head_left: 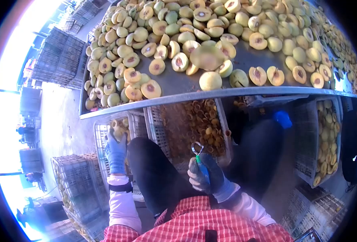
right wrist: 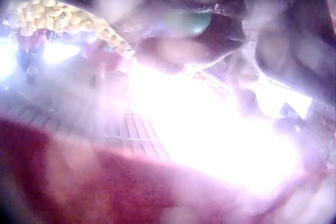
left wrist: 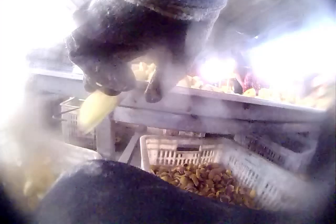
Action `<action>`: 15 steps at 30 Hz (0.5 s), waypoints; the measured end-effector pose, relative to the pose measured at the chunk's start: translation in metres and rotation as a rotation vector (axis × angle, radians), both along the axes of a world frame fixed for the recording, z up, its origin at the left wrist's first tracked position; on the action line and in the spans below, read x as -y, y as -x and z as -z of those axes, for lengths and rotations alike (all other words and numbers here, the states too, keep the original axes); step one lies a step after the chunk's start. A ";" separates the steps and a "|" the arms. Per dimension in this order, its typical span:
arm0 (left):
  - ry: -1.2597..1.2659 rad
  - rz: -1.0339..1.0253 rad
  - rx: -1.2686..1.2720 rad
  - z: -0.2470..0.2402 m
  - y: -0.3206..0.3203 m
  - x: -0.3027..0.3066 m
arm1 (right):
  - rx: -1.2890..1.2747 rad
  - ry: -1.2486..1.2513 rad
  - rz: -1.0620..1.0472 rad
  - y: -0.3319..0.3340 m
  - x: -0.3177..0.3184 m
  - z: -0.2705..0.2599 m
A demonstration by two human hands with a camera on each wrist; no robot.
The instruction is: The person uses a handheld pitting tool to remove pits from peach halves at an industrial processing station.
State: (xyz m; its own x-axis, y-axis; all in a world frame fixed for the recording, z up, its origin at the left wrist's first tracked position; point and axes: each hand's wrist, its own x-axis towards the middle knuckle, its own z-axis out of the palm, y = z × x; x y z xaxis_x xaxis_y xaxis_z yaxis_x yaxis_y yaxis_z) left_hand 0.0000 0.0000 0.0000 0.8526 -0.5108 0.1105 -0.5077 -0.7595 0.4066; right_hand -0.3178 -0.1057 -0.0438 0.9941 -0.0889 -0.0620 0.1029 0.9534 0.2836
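Note:
My gloved left hand (head_left: 116, 153) reaches down over a white crate (head_left: 102, 139) at the table's left end. Just under its fingertips is a pale yellow peach half (left wrist: 97, 111), blurred in the left wrist view; thumb and fingers stand apart there. In front of my body, my gloved right hand (head_left: 208, 177) grips a pitting tool by its green and blue handle (head_left: 202, 166), the metal loop (head_left: 197, 148) pointing up and away. In the right wrist view, glare and the glove hide most of the tool. Many cut peach halves (head_left: 157, 67) lie on the metal table (head_left: 243, 60).
Below the table edge (head_left: 218, 94), between my knees, sits a crate (head_left: 154, 129) of brown-orange scraps. Another crate (head_left: 311, 177) of peach halves stands at the right. Stacked crates (head_left: 81, 193) rise at the left. A blue object (head_left: 283, 119) shows near my right knee.

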 end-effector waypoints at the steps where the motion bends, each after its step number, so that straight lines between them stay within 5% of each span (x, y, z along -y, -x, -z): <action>1: -0.176 -0.014 0.096 -0.012 0.005 0.007 | -0.064 0.056 -0.003 -0.003 -0.001 -0.001; 2: 0.083 0.118 0.138 -0.029 0.027 0.030 | -0.133 0.112 -0.009 -0.006 -0.004 -0.001; 4: 0.169 0.140 -0.034 -0.032 0.049 0.085 | -0.234 0.094 -0.064 0.002 0.003 -0.006; 5: 0.175 0.326 0.176 -0.029 0.046 0.111 | -0.262 0.090 -0.091 0.003 0.005 -0.004; 8: -0.311 0.312 0.262 -0.016 0.014 0.170 | -0.332 0.327 -0.009 -0.008 0.006 -0.001; 12: -0.390 0.529 0.056 -0.004 0.004 0.216 | -0.509 0.415 0.129 -0.008 0.001 0.004; 15: 0.190 0.628 -0.271 0.004 0.022 0.208 | -0.454 0.532 0.238 -0.004 0.014 0.004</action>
State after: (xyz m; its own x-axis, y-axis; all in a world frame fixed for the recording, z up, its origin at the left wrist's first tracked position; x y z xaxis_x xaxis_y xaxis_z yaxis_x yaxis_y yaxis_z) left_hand -0.0222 -0.2077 -0.0042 0.4134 -0.9077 0.0722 -0.6886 -0.2598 0.6769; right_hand -0.3134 -0.1202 -0.0478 0.8308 -0.4313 -0.3516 0.3209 0.8876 -0.3305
